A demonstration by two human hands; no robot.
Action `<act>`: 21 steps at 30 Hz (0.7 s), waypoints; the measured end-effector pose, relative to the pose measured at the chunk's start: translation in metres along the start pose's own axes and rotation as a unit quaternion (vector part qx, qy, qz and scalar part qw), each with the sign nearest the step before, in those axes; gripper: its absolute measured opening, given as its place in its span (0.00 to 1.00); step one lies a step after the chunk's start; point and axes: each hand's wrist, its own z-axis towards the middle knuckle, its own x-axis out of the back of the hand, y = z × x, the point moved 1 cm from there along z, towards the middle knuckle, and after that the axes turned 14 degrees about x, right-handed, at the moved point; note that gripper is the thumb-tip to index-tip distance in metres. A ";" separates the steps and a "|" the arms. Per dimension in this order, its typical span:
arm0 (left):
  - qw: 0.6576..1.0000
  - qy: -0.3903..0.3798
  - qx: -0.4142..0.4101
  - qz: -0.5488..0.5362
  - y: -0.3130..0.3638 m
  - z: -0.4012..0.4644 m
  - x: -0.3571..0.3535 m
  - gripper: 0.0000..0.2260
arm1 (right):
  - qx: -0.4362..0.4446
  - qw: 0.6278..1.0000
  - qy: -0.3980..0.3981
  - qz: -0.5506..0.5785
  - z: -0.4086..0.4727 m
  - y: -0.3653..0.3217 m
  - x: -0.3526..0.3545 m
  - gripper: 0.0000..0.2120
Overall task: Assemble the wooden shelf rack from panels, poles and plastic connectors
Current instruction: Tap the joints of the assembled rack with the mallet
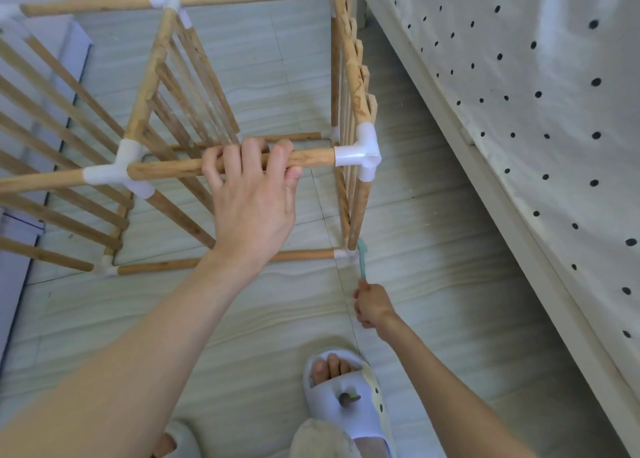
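the left hand [252,194] grips the near horizontal wooden pole [225,163], while the right hand [372,307] holds a thin green tool [362,258] at the rack's lower right white plastic connector [343,254], which lies nearer it.

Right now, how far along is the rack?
Mostly built: poles, slatted panels and white connectors form a standing frame. The left hand grips the top front pole; the right hand holds a green tool at the bottom corner connector. Remaining steps aren't visible.

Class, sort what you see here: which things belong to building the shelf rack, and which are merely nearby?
Job: left hand gripping wooden pole; white plastic connector; slatted panel; right hand holding green tool.
Nearby: slipper; dotted bedsheet.
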 end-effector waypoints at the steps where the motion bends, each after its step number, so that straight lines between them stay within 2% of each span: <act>1: 1.000 -0.010 -0.001 -0.007 0.000 0.001 0.000 0.14 | -0.004 1.000 -0.023 0.000 -0.003 0.001 -0.003 0.17; 5: 0.993 -0.076 0.018 -0.087 -0.003 0.009 0.003 0.19 | -0.002 0.998 0.034 0.059 -0.010 -0.008 0.006 0.17; 8: 0.983 -0.112 0.058 -0.136 -0.008 0.018 0.006 0.16 | 0.032 0.993 0.053 0.104 -0.016 -0.021 0.017 0.17; 13: 0.963 -0.185 0.110 -0.163 -0.046 0.035 0.019 0.17 | 0.074 0.991 0.054 0.099 -0.025 -0.048 0.035 0.17; 18: 0.950 -0.220 0.184 -0.119 -0.106 0.042 0.043 0.13 | 0.084 0.990 0.041 0.103 -0.037 -0.055 0.037 0.16; 21: 0.943 -0.251 0.216 -0.012 -0.124 0.048 0.052 0.20 | 0.089 0.990 0.027 0.103 -0.044 -0.059 0.031 0.16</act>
